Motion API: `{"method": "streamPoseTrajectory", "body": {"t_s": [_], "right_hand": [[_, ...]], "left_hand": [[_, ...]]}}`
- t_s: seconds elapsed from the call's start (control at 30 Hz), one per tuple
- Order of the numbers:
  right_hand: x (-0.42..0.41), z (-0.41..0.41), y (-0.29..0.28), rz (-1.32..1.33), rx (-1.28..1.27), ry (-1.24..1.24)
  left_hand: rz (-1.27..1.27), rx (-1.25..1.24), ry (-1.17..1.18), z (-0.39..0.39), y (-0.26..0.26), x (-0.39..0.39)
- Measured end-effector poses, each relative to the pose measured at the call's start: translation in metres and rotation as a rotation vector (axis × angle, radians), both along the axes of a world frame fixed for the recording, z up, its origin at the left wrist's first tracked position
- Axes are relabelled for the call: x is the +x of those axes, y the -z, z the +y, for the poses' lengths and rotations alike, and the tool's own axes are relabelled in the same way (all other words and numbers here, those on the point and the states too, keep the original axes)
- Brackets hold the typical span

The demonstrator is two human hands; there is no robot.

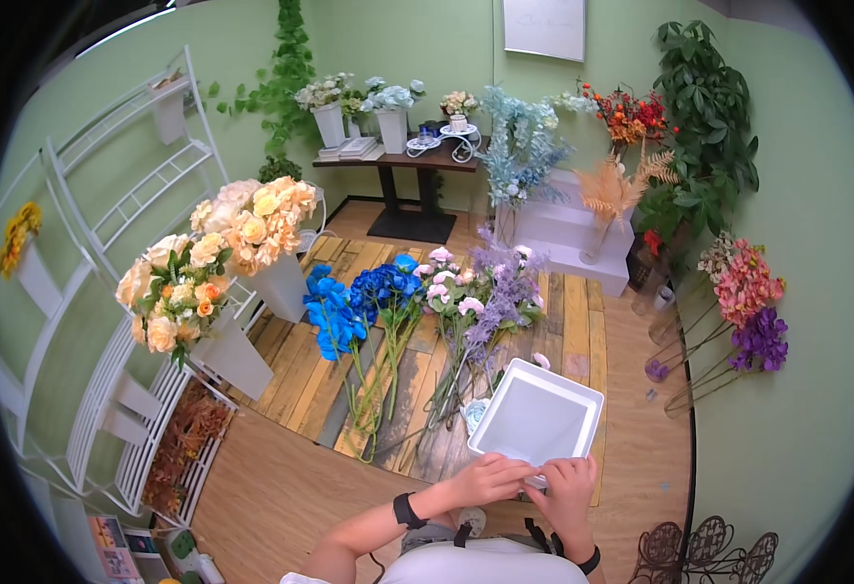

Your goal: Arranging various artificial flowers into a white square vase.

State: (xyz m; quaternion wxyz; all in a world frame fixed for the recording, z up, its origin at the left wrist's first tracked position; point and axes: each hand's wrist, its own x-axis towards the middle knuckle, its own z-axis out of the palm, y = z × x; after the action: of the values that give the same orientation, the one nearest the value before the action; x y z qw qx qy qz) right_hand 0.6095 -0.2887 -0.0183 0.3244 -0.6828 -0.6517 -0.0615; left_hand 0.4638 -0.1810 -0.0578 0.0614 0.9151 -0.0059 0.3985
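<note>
A white square flower vase (479, 431) stands at the near right of the wooden table, its wide opening turned up towards me and nothing seen inside. At its near rim, my left hand (494, 478) reaches in from the left with fingers drawn together. My right hand (571, 485) is bent over the same rim from the right. The fingertips of both hands meet in front of the vase; whether they pinch something small is hidden. Just left of the vase lies a pale blue artificial flower (475, 415). Lilac sprays (496, 281) and pink artificial roses (440, 292) lie beyond it.
Blue artificial flowers (387, 288) lie with long stems across the plank-topped table (295, 398). Two tall white vases of peach flowers (237, 354) stand at its left. White shelving (142, 452) lines the left wall. Coral and purple flowers (759, 339) in clear vases stand right.
</note>
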Motion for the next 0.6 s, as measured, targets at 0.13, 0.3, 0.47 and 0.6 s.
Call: {"method": "streamPoseTrajectory", "body": {"t_s": [0.13,0.3,0.47,0.6], "right_hand": [[-0.0015,-0.0021,0.0011,0.002,-0.016,0.004],[-0.0031,-0.0036,-0.0029,0.013,-0.039,0.0],[-0.0019,-0.0039,-0.0013,0.032,-0.041,-0.004],[-0.0012,-0.0041,0.0,0.018,-0.053,0.001]], "left_hand": [[-0.009,-0.005,0.0,-0.0003,0.0001,-0.0007],[-0.063,-0.017,-0.022,-0.0025,-0.0051,0.0017],[-0.054,-0.028,-0.003,-0.0022,-0.007,0.0013],[-0.046,-0.045,0.015,-0.0019,-0.0069,0.0009]]}}
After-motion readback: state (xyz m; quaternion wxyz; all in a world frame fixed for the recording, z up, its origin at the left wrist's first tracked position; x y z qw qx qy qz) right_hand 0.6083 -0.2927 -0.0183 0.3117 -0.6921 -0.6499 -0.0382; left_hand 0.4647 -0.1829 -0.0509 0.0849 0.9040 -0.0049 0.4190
